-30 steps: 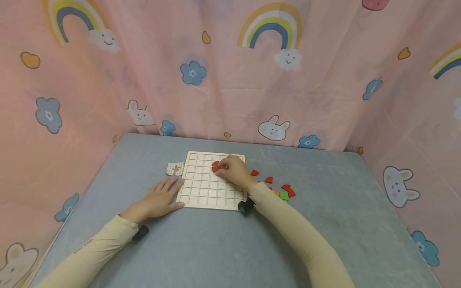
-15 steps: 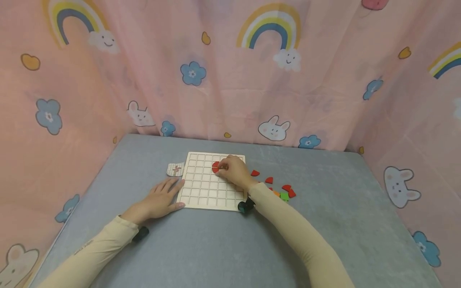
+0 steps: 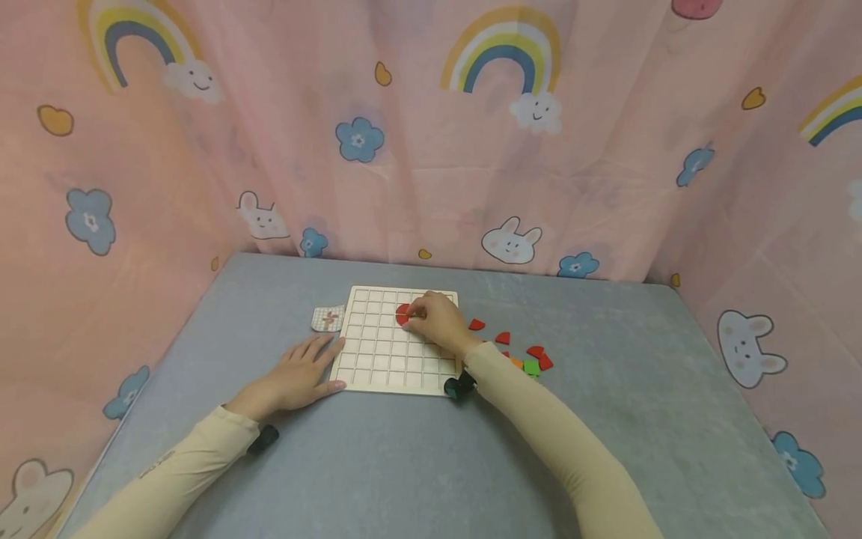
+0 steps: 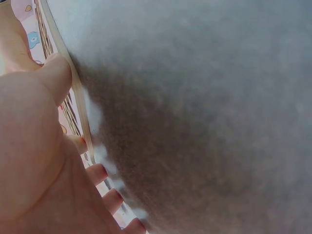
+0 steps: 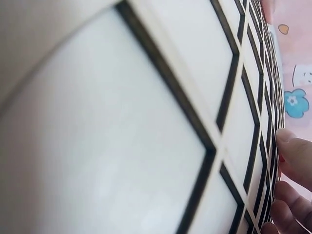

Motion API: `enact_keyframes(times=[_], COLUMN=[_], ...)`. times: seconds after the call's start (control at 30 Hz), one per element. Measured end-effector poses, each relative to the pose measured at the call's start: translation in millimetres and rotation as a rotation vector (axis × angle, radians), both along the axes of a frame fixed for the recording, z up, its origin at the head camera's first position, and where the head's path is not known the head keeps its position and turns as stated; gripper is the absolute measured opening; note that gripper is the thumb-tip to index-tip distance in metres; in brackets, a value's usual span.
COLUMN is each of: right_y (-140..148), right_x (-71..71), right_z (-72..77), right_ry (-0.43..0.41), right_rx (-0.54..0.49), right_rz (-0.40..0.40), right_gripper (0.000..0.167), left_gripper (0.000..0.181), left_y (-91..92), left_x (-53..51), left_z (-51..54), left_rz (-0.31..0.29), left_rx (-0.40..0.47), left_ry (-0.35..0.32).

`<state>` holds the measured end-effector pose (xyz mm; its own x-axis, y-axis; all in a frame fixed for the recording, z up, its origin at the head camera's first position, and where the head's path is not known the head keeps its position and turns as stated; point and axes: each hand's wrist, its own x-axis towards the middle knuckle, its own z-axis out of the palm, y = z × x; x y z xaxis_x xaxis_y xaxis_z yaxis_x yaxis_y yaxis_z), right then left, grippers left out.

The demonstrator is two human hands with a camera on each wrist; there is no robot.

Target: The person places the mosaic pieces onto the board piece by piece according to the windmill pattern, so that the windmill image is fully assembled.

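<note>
A pale square grid board (image 3: pixel 381 347) lies on the grey table. My left hand (image 3: pixel 294 380) is spread along its left side, with thumb and fingers touching the edge; the left wrist view shows this hand (image 4: pixel 34 141) against the board's rim. Over the upper right part of the grid, my right hand (image 3: pixel 439 322) pinches a red piece that its fingers mostly cover. Red rounded pieces (image 3: pixel 402 314) sit in cells just left of those fingertips. In the right wrist view, the fingers (image 5: pixel 295 158) stay low at the board's far cells.
A small card (image 3: pixel 328 319) with a pinwheel picture on a grid lies left of the board. Right of it are several loose red quarter-circle pieces (image 3: pixel 503 337), a green piece (image 3: pixel 531 367) and an orange piece (image 3: pixel 517 363), partly behind the right forearm. A pink patterned curtain (image 3: pixel 431 187) surrounds the table.
</note>
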<state>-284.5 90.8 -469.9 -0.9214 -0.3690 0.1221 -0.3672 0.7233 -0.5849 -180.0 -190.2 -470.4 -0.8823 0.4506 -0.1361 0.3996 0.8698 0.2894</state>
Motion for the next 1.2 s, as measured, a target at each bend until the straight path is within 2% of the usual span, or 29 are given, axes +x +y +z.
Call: enact_keyframes(times=[0.13,0.37,0.77,1.07,1.2], right_y=[0,0,0,1,4], right_x=[0.1,-0.8,-0.7,-1.1,0.9], right_z=[-0.8,-1.5,-1.2,-1.4,0.5], right_ry=[0.007,0.002,-0.011,-0.017,-0.030], right_rx=[-0.001,0.005,-0.005,-0.020,-0.053], right_rz=[0.002,0.002,-0.014,-0.013,-0.008], right_gripper=[0.017,0.018,0.019,0.018,0.019], left_gripper=[0.077,0.080,0.076,0.080,0.081], left_y=[1.0,-1.5,2.4,-2.4,-3.7], left_x=[1.7,1.6,2.6,-2.5,-3.8], left_z=[3.8,0.2,5.6,-8.8,-11.3], left_rz=[0.002,-0.015,0.007,0.005,-0.003], left_rx=[-0.003,0.019,-0.011,-0.007,0.006], left_ry=[-0.008,0.012,-0.009,0.012,0.019])
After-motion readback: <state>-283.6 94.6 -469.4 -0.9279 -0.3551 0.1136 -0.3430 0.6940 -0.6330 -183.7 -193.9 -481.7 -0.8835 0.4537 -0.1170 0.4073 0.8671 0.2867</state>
